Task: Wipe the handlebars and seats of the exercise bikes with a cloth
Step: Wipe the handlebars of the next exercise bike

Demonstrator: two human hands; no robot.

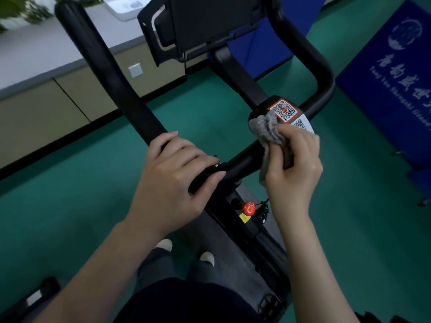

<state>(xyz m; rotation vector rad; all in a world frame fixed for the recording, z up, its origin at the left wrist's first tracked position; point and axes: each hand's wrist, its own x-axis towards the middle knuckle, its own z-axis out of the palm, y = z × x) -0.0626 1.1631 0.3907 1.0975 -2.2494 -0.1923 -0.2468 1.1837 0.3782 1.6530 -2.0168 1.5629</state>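
Left hand [172, 180] grips the matte black handlebar [112, 78]; right hand [296, 164] presses a fuzzy grey cloth [265, 129] beside QR-code stickers [285, 110] (unreadable).

You see matt black foam-like grip on the handlebar [112, 75], a fuzzy grey cloth [268, 129], glossy paper-like QR stickers [285, 110], a shiny red plastic knob [248, 208], smooth green floor [70, 194].

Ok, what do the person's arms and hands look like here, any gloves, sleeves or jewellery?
Both hands are bare: no gloves on the left hand or the right hand. Both forearms are uncovered as far as the bottom edge of the picture, so no sleeves show. No watch, bracelet or ring is visible on either side. Nails look short and unpainted.
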